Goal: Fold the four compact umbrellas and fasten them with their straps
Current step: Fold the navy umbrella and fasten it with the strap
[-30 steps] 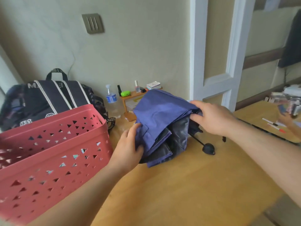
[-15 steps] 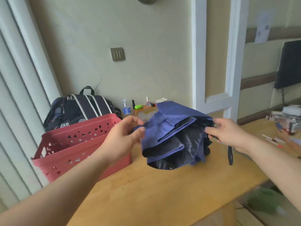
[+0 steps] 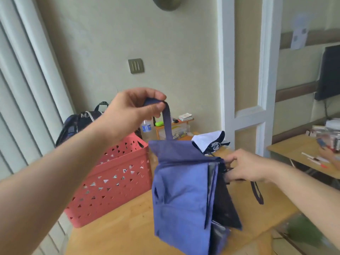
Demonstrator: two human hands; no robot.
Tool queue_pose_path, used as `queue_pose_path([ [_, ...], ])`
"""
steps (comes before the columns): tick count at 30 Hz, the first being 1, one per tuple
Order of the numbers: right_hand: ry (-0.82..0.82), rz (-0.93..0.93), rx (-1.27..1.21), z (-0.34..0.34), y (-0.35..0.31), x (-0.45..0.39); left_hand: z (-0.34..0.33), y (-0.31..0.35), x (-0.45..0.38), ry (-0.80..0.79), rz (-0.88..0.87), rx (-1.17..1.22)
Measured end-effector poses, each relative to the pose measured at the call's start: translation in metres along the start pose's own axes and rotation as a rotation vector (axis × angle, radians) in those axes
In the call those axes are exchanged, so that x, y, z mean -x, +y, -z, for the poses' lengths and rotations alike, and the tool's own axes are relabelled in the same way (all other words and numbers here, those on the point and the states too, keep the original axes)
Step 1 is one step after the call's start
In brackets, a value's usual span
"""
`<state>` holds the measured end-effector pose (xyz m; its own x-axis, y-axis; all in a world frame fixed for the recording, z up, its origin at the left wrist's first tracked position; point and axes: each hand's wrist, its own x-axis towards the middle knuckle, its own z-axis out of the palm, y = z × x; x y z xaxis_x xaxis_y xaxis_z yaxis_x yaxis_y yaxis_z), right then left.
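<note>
A blue compact umbrella point(image 3: 182, 196) with a dark lining hangs collapsed above the wooden table point(image 3: 117, 230), its canopy folds loose. My left hand point(image 3: 132, 109) is raised and pinches the end of its blue closure strap point(image 3: 166, 120), pulling the strap up taut. My right hand point(image 3: 248, 168) grips the umbrella's shaft end at the right; a dark wrist loop point(image 3: 257, 192) dangles below it. A second umbrella point(image 3: 209, 142), white and navy, lies on the table behind.
A red perforated basket point(image 3: 114, 179) stands at the left on the table. Behind it are a dark striped bag point(image 3: 77, 124), a water bottle point(image 3: 146, 128) and a small orange shelf point(image 3: 174, 127). Another person's hand point(image 3: 329, 153) shows at a second table on the right.
My left hand let go of the canopy edge, took the strap and lifted it high. The umbrella now hangs more upright, and the view has tilted upward.
</note>
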<state>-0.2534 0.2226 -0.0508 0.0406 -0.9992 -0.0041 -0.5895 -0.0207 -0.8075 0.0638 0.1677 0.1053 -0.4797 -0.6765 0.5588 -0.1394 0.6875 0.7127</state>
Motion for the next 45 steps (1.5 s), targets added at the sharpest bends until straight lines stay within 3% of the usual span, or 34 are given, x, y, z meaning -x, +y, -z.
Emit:
queue_pose_path([
  [5, -0.230, -0.136, -0.255, -0.009, 0.019, -0.029, -0.014, -0.013, -0.051, 0.011, 0.030, -0.095],
  [9, -0.277, -0.416, -0.709, -0.027, 0.058, -0.065, -0.030, -0.023, -0.091, -0.043, 0.180, -0.172],
  [13, -0.303, -0.616, -0.993, -0.037, 0.089, -0.080, -0.037, -0.038, -0.104, 0.053, 0.294, -0.041],
  [16, -0.280, -0.655, -0.924, -0.032, 0.106, -0.085, -0.042, -0.064, -0.086, 0.005, 0.251, -0.044],
  [19, -0.121, -0.581, -0.750, -0.022, 0.103, -0.072, -0.049, -0.105, -0.045, -0.107, 0.208, -0.053],
  [21, 0.093, -0.426, -0.454, -0.020, 0.107, -0.062, -0.055, -0.139, -0.009, -0.230, 0.175, -0.151],
  [24, 0.393, -0.112, 0.001, -0.030, 0.118, -0.045, -0.069, -0.195, 0.054, -0.359, -0.022, -0.579],
  [26, 0.555, 0.033, 0.178, -0.043, 0.127, -0.030, -0.081, -0.224, 0.088, -0.470, 0.022, -0.681],
  [28, 0.565, 0.092, 0.263, -0.061, 0.131, -0.017, -0.094, -0.244, 0.110, -0.514, 0.126, -0.674],
  [31, 0.561, 0.203, 0.415, -0.084, 0.131, -0.011, -0.112, -0.258, 0.121, -0.357, 0.115, -0.500],
  [35, 0.394, 0.297, 0.547, -0.094, 0.112, -0.008, -0.111, -0.253, 0.108, -0.232, -0.036, -0.474],
  [37, 0.338, 0.317, 0.560, -0.094, 0.101, -0.010, -0.103, -0.237, 0.091, -0.218, -0.089, -0.430],
  [40, 0.646, 0.244, 0.203, -0.087, 0.092, -0.028, -0.100, -0.201, 0.036, -0.112, -0.062, -0.483],
  [42, 0.850, 0.083, -0.129, -0.079, 0.086, -0.040, -0.115, -0.179, -0.014, -0.067, 0.175, -0.397],
  [44, 0.902, 0.044, -0.218, -0.083, 0.087, -0.042, -0.136, -0.176, -0.049, -0.088, 0.443, 0.023],
  [45, 0.885, 0.065, -0.204, -0.088, 0.089, -0.037, -0.146, -0.181, -0.064, -0.083, 0.521, 0.108],
])
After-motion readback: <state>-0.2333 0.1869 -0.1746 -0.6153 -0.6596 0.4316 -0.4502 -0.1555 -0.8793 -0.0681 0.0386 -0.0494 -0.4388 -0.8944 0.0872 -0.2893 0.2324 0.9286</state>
